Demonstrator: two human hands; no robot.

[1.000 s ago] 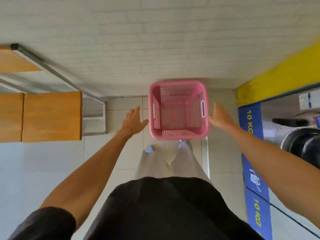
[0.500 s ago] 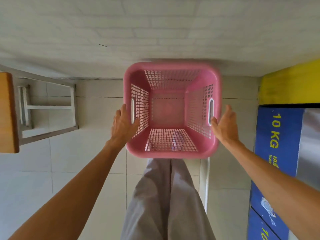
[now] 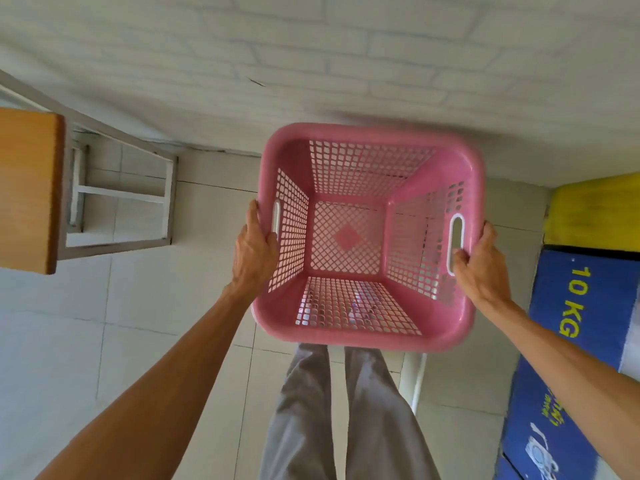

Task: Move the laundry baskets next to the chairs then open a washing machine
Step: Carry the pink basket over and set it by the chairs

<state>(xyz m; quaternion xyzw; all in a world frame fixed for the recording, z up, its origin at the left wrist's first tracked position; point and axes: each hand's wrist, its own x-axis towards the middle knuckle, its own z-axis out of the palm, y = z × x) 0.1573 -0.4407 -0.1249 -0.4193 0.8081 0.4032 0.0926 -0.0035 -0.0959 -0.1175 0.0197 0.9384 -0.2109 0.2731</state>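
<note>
White brick wall point(image 3: 311, 46) across 12 o'clock, tiled floor point(image 3: 121, 323) below it. Blue "10 KG" washing-machine panel point(image 3: 581, 341) at 4 o'clock, under a yellow band point(image 3: 595, 213) at 3 o'clock. Wooden chair seat point(image 3: 27, 188) on a grey metal frame point(image 3: 121, 199) at 9 o'clock, well apart from the load.

Dead centre: one pink laundry basket point(image 3: 367, 327), empty, mouth up, roughly square with no long axis to speak of, handle slots facing 9 and 3 o'clock. Appears raised clear of the floor in front of the grey trouser legs point(image 3: 346, 410), though contact with the tiles cannot be ruled out from above.

Left hand point(image 3: 254, 252) wrapped round the 9 o'clock rim at the slot, fingers tucked out of sight beneath. Right hand point(image 3: 479, 268) clamped on the 3 o'clock handle, a fingertip curled through the slot. Both equally near, one per side, so an even two-handed carry.

Probable next move: a swing toward 9 o'clock, setting the basket down just beside the chair. Left side leading, and the chair frame the thing to avoid clipping. Washing machine untouched yet.
</note>
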